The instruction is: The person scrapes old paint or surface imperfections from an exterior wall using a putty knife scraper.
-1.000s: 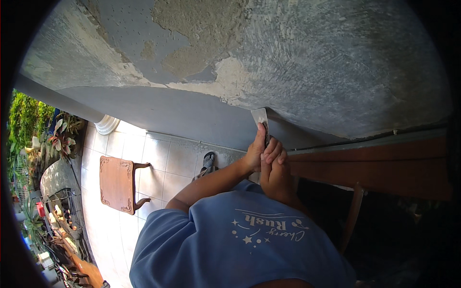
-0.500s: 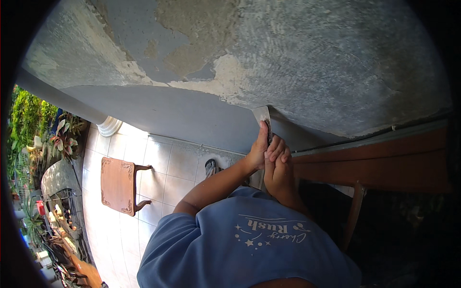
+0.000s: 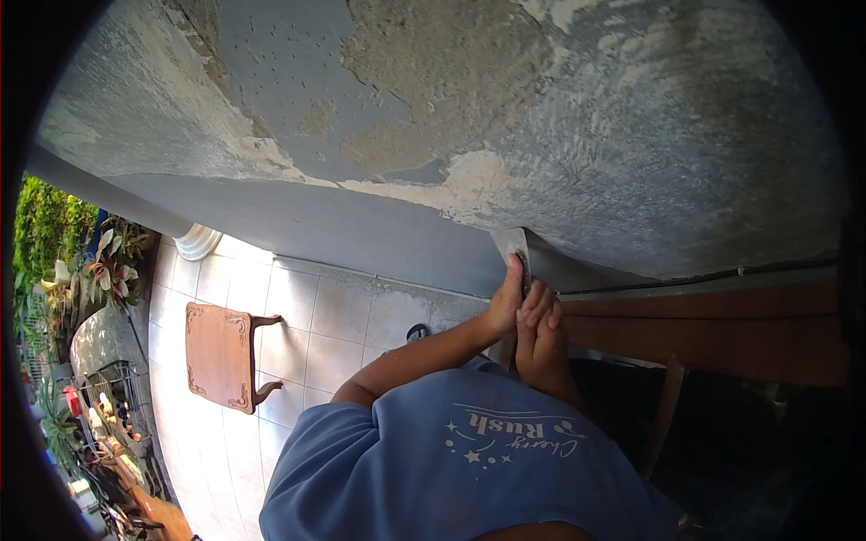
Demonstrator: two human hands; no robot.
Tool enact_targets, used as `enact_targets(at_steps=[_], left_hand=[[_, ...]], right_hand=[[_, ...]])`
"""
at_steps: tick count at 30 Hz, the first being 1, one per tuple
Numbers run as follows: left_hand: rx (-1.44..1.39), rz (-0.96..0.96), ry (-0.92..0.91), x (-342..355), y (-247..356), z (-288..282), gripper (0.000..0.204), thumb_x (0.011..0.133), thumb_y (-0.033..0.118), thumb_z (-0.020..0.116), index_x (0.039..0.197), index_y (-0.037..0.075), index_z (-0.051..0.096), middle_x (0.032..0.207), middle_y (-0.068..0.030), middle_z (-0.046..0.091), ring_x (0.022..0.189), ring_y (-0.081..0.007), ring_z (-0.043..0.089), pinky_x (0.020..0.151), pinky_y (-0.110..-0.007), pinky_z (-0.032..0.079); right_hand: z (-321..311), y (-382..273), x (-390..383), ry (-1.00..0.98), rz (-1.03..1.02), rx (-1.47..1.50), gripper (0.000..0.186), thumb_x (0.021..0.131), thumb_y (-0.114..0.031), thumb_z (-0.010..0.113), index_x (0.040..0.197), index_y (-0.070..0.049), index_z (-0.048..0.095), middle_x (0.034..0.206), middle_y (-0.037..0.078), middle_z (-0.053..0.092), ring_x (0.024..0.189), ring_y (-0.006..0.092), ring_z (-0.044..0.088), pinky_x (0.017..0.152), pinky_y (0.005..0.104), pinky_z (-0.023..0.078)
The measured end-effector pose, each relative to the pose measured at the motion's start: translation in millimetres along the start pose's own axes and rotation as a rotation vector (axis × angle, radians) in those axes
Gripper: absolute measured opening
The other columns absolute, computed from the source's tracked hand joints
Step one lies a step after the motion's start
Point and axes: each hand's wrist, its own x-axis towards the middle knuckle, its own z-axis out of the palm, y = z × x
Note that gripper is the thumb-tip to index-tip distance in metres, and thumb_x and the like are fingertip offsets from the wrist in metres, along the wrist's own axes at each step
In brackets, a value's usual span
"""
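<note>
Both of my hands are closed together around the handle of a scraper with a flat metal blade [image 3: 511,242]. My left hand [image 3: 505,308] grips it nearer the blade, with its thumb stretched along the tool. Pressed against it, my right hand [image 3: 541,347] clasps the lower part; most of the handle is hidden by the hands. The blade's edge meets the wall [image 3: 649,171] at the lower border of the rough, patchy area. Grey paint, bare cement and pale scraped patches show on this surface.
Below the rough area runs a smooth grey wall band [image 3: 361,221]. A small carved wooden table [image 3: 219,356] stands on the tiled floor [image 3: 338,316] to the left. A brown wooden frame [image 3: 704,320] lies at right, and a white column base [image 3: 198,242] and plants [image 3: 54,225] at far left.
The scraper and both hands appear slightly lower and further right in the picture. The wall has shifted the same way, so my view has moved too. Both hands keep their grip.
</note>
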Motion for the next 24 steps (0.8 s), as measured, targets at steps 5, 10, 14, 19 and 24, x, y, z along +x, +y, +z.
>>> enact_targets(at_steps=[5, 10, 14, 19, 24], left_hand=[[-0.056, -0.074, -0.070, -0.3, -2.9, 8.3, 0.069, 0.082, 0.064, 0.010, 0.041, 0.011, 0.028, 0.039, -0.0052, 0.033, 0.043, -0.0190, 0.042, 0.060, -0.031, 0.044], [-0.051, -0.123, -0.069, -6.4, 2.4, -0.2, 0.069, 0.082, 0.064, 0.012, 0.041, 0.011, 0.028, 0.040, -0.0052, 0.033, 0.045, -0.0189, 0.043, 0.061, -0.032, 0.044], [-0.022, -0.165, -0.056, -10.5, 10.5, 2.9, 0.069, 0.082, 0.064, 0.014, 0.041, 0.010, 0.029, 0.040, -0.0061, 0.034, 0.050, -0.0221, 0.047, 0.062, -0.032, 0.043], [0.223, -0.130, 0.045, -8.2, 14.8, -5.0, 0.070, 0.083, 0.064, 0.015, 0.041, 0.010, 0.029, 0.040, -0.0064, 0.033, 0.052, -0.0240, 0.048, 0.062, -0.032, 0.043], [0.125, -0.060, 0.061, -3.3, 0.7, 5.4, 0.069, 0.082, 0.064, 0.013, 0.041, 0.011, 0.029, 0.040, -0.0053, 0.034, 0.052, -0.0238, 0.048, 0.061, -0.032, 0.043]], right_hand=[[-0.4, -3.1, -9.4, -0.011, 0.081, -0.112, 0.024, 0.086, -0.009, 0.045, 0.101, 0.009, 0.049, 0.091, 0.023, 0.054, 0.086, 0.0307, 0.056, 0.073, 0.0362, 0.044], [11.8, -10.4, -4.4, 0.091, 0.041, -0.114, 0.016, 0.085, -0.011, 0.047, 0.087, 0.004, 0.052, 0.082, 0.018, 0.056, 0.076, 0.0290, 0.059, 0.064, 0.0353, 0.046], [18.0, -9.6, -9.4, 0.110, 0.047, -0.124, 0.017, 0.085, -0.011, 0.047, 0.087, 0.005, 0.052, 0.082, 0.020, 0.056, 0.076, 0.0293, 0.059, 0.065, 0.0352, 0.046], [14.9, -7.1, -0.2, 0.057, 0.031, -0.043, 0.021, 0.086, -0.014, 0.046, 0.089, 0.006, 0.052, 0.081, 0.021, 0.055, 0.078, 0.0313, 0.059, 0.067, 0.0354, 0.046], [6.5, 14.1, -11.0, 0.055, 0.068, 0.073, 0.020, 0.086, -0.012, 0.046, 0.093, 0.006, 0.051, 0.082, 0.020, 0.056, 0.079, 0.0285, 0.059, 0.068, 0.0332, 0.045]])
